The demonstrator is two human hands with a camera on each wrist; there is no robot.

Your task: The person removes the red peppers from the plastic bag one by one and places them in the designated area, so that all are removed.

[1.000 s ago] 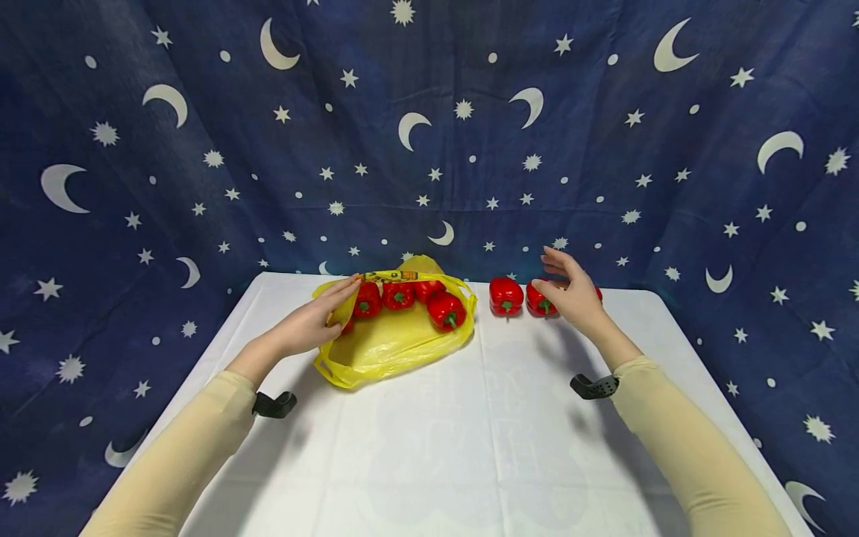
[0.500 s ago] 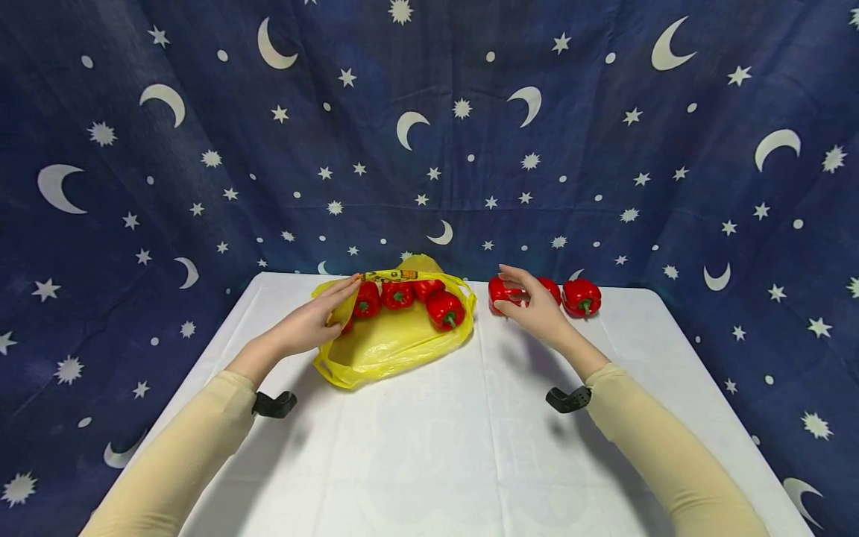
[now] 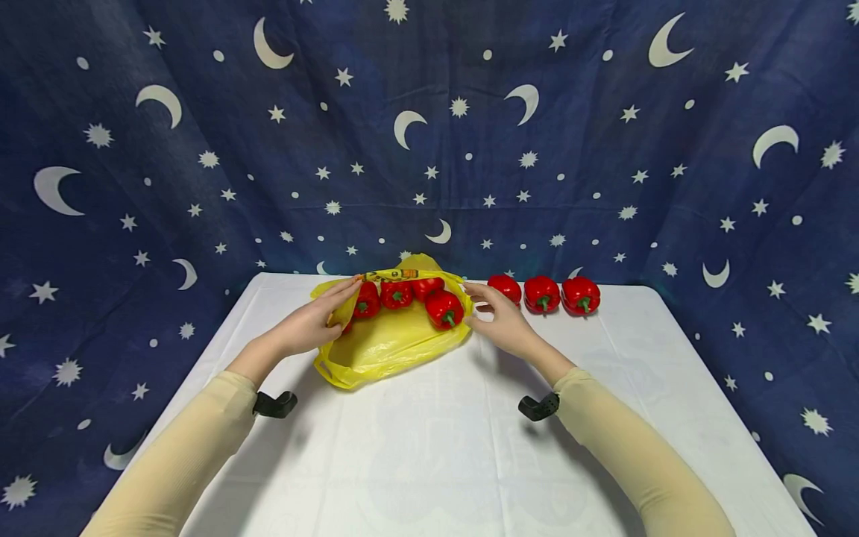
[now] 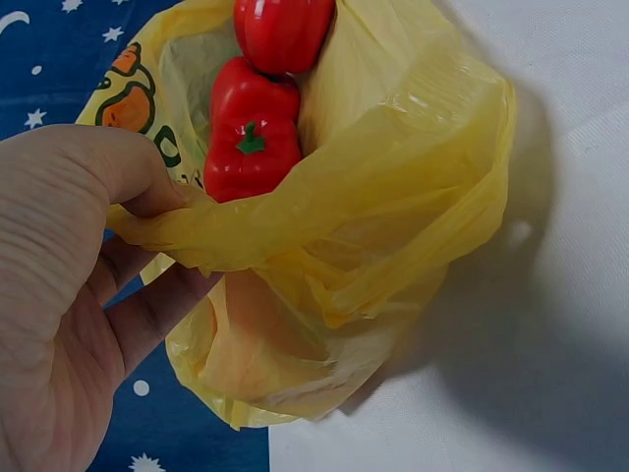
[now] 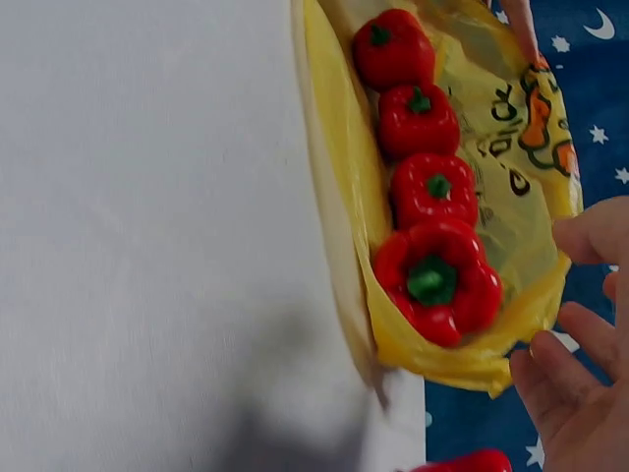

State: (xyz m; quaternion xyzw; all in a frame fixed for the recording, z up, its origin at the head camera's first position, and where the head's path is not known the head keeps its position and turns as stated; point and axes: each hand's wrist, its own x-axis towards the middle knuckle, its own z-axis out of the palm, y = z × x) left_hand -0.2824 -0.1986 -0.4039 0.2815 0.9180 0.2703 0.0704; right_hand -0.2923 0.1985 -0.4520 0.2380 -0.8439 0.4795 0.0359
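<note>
A yellow plastic bag point(image 3: 376, 347) lies on the table with its mouth towards me. Several red bell peppers point(image 3: 444, 309) sit in a row inside it. My left hand point(image 3: 309, 324) pinches the bag's left rim between thumb and fingers, as the left wrist view shows. At the right rim, my right hand point(image 3: 506, 324) has its thumb and fingers spread apart and holds nothing. In the right wrist view its fingertips point(image 5: 545, 344) are by the bag's edge; whether they touch it I cannot tell. The nearest pepper point(image 5: 432, 280) shows its green stem there.
To the right of the bag stand three more red peppers in a line: a left one point(image 3: 505, 287) partly behind my right hand, a middle one point(image 3: 541, 294) and a right one point(image 3: 580, 296). A white cloth point(image 3: 429, 447) covers the table. Behind hangs a dark blue curtain point(image 3: 376, 97).
My right hand has moved left, past the three loose peppers, to the bag's right rim. The left hand keeps its hold on the bag, and the peppers stay in place.
</note>
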